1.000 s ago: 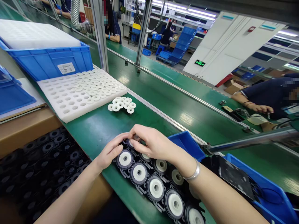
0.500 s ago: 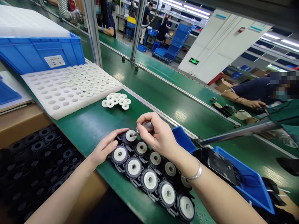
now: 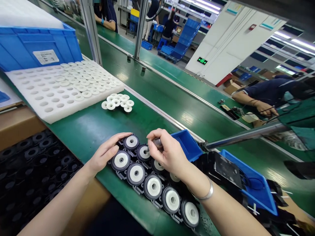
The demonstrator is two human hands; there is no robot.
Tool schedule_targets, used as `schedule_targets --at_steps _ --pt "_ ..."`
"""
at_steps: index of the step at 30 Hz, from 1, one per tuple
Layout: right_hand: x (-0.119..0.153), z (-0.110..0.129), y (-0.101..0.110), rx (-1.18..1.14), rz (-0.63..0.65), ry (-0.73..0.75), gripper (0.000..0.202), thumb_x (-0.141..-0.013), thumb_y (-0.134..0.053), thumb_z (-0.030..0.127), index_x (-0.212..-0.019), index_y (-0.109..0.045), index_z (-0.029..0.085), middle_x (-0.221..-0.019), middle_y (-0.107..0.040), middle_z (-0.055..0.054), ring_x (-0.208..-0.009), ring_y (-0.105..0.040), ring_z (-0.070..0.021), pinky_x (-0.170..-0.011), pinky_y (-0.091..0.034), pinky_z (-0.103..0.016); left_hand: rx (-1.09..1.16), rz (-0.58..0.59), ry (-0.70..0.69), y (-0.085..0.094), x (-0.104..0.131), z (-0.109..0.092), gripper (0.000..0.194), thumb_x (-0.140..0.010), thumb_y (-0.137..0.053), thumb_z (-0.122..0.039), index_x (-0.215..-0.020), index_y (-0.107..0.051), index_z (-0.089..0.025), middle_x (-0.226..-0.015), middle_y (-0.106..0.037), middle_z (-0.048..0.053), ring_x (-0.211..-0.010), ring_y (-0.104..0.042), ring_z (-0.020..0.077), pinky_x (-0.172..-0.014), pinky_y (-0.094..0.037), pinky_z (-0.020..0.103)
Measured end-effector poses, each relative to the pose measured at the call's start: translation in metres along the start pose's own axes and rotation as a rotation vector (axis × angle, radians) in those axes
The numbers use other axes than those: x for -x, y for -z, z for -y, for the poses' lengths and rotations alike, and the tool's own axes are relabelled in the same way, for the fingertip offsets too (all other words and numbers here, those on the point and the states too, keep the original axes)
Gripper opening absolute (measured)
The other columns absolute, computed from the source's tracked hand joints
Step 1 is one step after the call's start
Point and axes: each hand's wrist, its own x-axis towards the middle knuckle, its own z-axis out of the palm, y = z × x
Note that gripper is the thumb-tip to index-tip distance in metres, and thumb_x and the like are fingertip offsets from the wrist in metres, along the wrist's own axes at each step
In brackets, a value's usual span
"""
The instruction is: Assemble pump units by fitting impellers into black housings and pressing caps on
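Note:
Two rows of round black parts with white discs (image 3: 153,186) lie side by side on the green bench. My right hand (image 3: 164,149) is closed around a screwdriver-like tool (image 3: 157,142) with a rounded dark handle, mostly hidden by the fingers. Its tip is at the centre of the second disc (image 3: 143,152) in the far row. My left hand (image 3: 104,154) rests against the left end of the rows, fingers stretched out and thumb apart, beside the first black part (image 3: 131,142). My right hand and forearm cover some far-row parts.
Loose white flanged rings (image 3: 118,102) lie beyond my left hand, near a white foam tray (image 3: 61,113) with more rings. A blue bin (image 3: 188,146) and a blue tray (image 3: 265,196) stand right. Black parts fill a carton (image 3: 31,164) lower left. A co-worker's arm (image 3: 261,106) is across the bench.
My right hand has moved the tool from the first far-row disc to the second. My left hand stays at the rows' end. The view has shifted slightly.

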Motion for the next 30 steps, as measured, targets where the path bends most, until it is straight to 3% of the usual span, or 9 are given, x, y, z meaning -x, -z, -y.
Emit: schedule_targets --at_steps 4,7,11,17,21,26,30 --pt "0.002 -0.003 -0.006 -0.011 0.154 0.093 0.01 -0.096 -0.048 0.019 -0.104 -0.053 0.02 -0.085 -0.057 0.0 -0.066 -0.053 -0.0088 -0.061 -0.044 -0.021 -0.006 -0.012 -0.005 0.001 0.0 0.001 0.057 -0.097 -0.044 -0.054 -0.143 -0.051 -0.021 -0.147 -0.053 0.012 -0.136 -0.047 0.0371 -0.114 -0.037 0.045" --pt "0.002 -0.004 -0.008 -0.081 0.272 0.083 0.009 -0.096 -0.048 0.019 -0.102 -0.053 0.021 -0.089 -0.058 0.0 -0.07 -0.056 -0.0089 -0.063 -0.045 -0.02 -0.005 -0.005 0.005 0.002 0.0 0.002 0.058 -0.097 -0.043 -0.054 -0.144 -0.05 -0.021 -0.148 -0.052 0.012 -0.137 -0.046 0.0373 -0.114 -0.037 0.046" --pt "0.001 0.0 0.0 -0.112 0.121 -0.005 0.007 -0.095 -0.052 0.02 -0.101 -0.053 0.021 -0.08 -0.056 0.003 -0.062 -0.052 -0.0067 -0.06 -0.044 -0.019 0.03 0.002 0.021 0.0 0.001 0.002 0.058 -0.097 -0.044 -0.054 -0.144 -0.049 -0.02 -0.149 -0.052 0.013 -0.138 -0.045 0.0378 -0.114 -0.038 0.046" --pt "0.0 0.02 0.033 -0.053 -0.155 -0.041 0.013 -0.09 -0.055 0.014 -0.1 -0.054 0.023 -0.075 -0.059 0.003 -0.053 -0.047 -0.0064 -0.053 -0.041 -0.02 0.093 -0.03 0.05 -0.001 0.002 0.002 0.062 -0.095 -0.048 -0.056 -0.144 -0.05 -0.018 -0.149 -0.052 0.013 -0.137 -0.046 0.0385 -0.111 -0.041 0.044" --pt "0.018 0.017 0.039 -0.015 -0.113 -0.077 0.015 -0.088 -0.055 0.011 -0.098 -0.053 0.023 -0.073 -0.057 0.004 -0.051 -0.044 -0.0055 -0.051 -0.039 -0.019 0.061 -0.032 0.055 0.001 0.003 0.005 0.064 -0.095 -0.046 -0.058 -0.144 -0.049 -0.018 -0.148 -0.053 0.013 -0.135 -0.048 0.0385 -0.111 -0.041 0.043" --pt "0.043 0.005 0.031 0.025 -0.054 -0.053 0.017 -0.086 -0.054 0.009 -0.098 -0.052 0.022 -0.072 -0.053 0.005 -0.053 -0.045 -0.0056 -0.054 -0.039 -0.02 0.027 -0.004 0.083 0.003 0.003 0.006 0.064 -0.095 -0.044 -0.058 -0.146 -0.047 -0.019 -0.147 -0.053 0.013 -0.134 -0.049 0.0399 -0.108 -0.044 0.048" --pt "0.047 0.0 0.025 0.013 -0.064 0.006 0.017 -0.086 -0.054 0.008 -0.096 -0.052 0.021 -0.077 -0.055 0.003 -0.058 -0.049 -0.0068 -0.056 -0.041 -0.02 0.004 -0.007 0.083 0.003 0.003 0.004 0.063 -0.095 -0.042 -0.057 -0.145 -0.047 -0.02 -0.149 -0.052 0.013 -0.134 -0.049 0.041 -0.109 -0.043 0.051"
